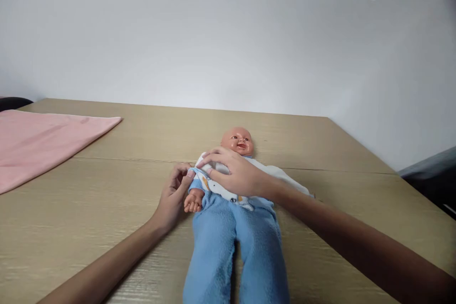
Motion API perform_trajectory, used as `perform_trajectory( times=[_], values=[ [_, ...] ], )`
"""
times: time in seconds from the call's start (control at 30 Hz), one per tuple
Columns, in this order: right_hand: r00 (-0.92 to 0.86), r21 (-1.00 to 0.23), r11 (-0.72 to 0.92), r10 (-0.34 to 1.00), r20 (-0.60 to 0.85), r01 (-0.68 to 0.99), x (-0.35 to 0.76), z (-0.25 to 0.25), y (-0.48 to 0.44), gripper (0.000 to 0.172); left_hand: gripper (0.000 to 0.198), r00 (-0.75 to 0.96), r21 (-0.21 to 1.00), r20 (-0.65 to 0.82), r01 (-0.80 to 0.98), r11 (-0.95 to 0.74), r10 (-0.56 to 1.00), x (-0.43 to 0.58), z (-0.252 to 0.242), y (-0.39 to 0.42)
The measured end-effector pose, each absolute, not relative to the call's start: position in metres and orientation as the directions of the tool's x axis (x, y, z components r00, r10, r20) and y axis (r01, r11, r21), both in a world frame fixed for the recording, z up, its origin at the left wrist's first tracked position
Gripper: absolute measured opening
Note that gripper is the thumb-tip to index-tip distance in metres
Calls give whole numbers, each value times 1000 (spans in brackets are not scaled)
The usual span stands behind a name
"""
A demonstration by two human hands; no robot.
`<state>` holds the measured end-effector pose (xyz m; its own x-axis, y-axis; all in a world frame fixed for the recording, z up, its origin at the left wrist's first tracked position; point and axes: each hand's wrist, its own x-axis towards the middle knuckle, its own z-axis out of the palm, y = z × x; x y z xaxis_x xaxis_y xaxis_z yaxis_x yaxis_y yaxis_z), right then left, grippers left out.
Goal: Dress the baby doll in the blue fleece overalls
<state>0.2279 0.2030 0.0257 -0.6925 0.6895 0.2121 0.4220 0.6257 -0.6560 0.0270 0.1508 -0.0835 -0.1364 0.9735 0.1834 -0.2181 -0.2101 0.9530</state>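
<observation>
A baby doll (238, 140) lies on its back on the table, head toward the wall. It wears a white top with printed figures (223, 189), light-blue cuffs and fuzzy blue trousers (235, 242). My left hand (174, 192) is closed on the blue-edged sleeve (195, 183) at the doll's arm on the left; the doll's small hand (194, 201) sticks out of that cuff. Across the doll's chest lies my right hand (235, 171), fingers stretched apart, their tips at the upper part of the same sleeve. It hides much of the chest. The other white sleeve (285, 178) extends to the right.
A pink cloth (46, 140) is spread at the left of the wooden table (107, 228). Behind the table stands a white wall (213, 47). Dark objects, partly cut off, show at the right edge (432, 190) and far left (14, 103).
</observation>
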Motion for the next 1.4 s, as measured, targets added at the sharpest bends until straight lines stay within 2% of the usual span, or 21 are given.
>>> perform_trajectory(
  times=[0.03, 0.1, 0.17, 0.27, 0.33, 0.4, 0.5, 0.57, 0.67, 0.83, 1.03, 1.2, 1.4],
  values=[
    [-641, -637, 599, 739, 207, 485, 229, 28, 193, 10, 33, -125, 952, 183, -227, -207, 975, 27, -82, 152],
    [-575, -592, 567, 793, 202, 573, 228, 31, 178, 20, 34, -88, 950, 147, -265, -166, 985, 26, -80, 153],
    [-524, -586, 520, 832, 184, 621, 225, 29, 174, 19, 38, -49, 941, 58, -332, -71, 997, 25, -78, 156],
    [-448, -681, 333, 894, 9, 652, 219, 21, 189, 14, 45, 3, 911, -79, -405, 73, 997, 22, -80, 168],
    [-410, -667, 267, 910, -64, 696, 215, 17, 200, 14, 47, 47, 897, -125, -421, 133, 991, 22, -84, 178],
    [-371, -533, 320, 929, 14, 783, 213, 14, 205, 16, 46, 70, 898, -132, -414, 149, 989, 22, -88, 186],
    [-357, -285, 392, 919, 168, 875, 213, 11, 198, 24, 40, 59, 931, -63, -356, 80, 996, 20, -93, 189],
    [-365, -235, 405, 910, 197, 883, 213, 8, 193, 25, 36, 79, 949, -21, -314, 44, 997, 18, -93, 188],
    [-379, -288, 421, 905, 191, 860, 215, 5, 194, 25, 37, 139, 945, -47, -315, 90, 989, 16, -91, 190],
    [-392, -397, 417, 908, 146, 818, 216, -1, 214, 23, 49, 193, 904, -153, -370, 216, 969, 23, -93, 216],
    [-358, -383, 383, 924, 138, 841, 221, 4, 212, 37, 35, 307, 886, -218, -335, 320, 926, 32, -96, 236],
    [-320, -356, 347, 938, 133, 868, 229, 8, 204, 36, 33, 303, 912, -177, -307, 271, 937, 30, -86, 220],
    [-339, -414, 368, 930, 145, 833, 232, -4, 212, 36, 30, 307, 928, -150, -284, 241, 940, 34, -83, 222]
  ],
)
